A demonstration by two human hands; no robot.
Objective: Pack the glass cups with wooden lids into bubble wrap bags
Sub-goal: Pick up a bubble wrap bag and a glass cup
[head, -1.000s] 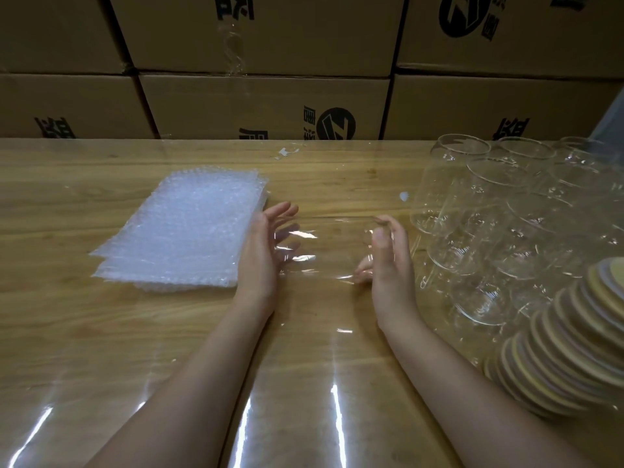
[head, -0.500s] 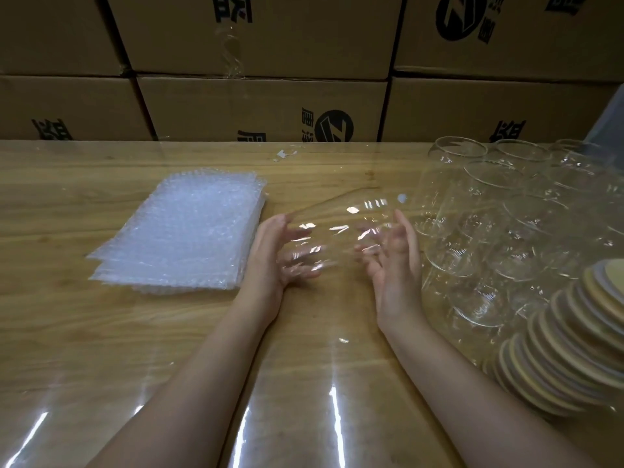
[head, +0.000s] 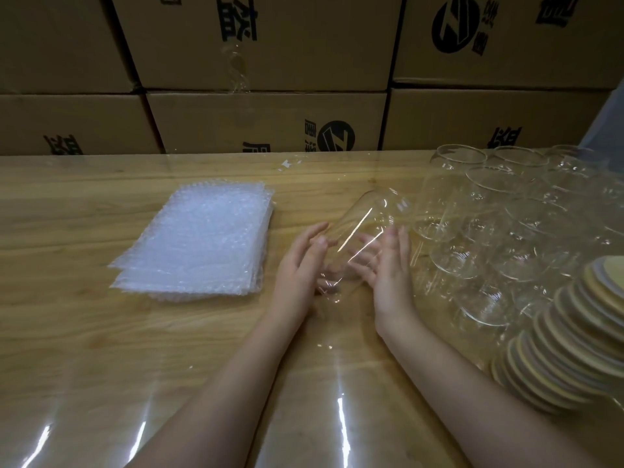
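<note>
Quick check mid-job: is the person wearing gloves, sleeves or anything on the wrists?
No gloves: the left hand and right hand are bare. No sleeve shows on the left forearm or right forearm down to the frame's edge. I see no ring, watch or bracelet.

On the stacked cardboard boxes [head: 263,119] before me I record black print only. A round emblem [head: 336,136] with a slanted Z-like stroke stands on the lower middle box, and a second emblem [head: 455,23] on the upper right box. The large characters [head: 238,27] stand inverted and cropped; I cannot read them.
</note>
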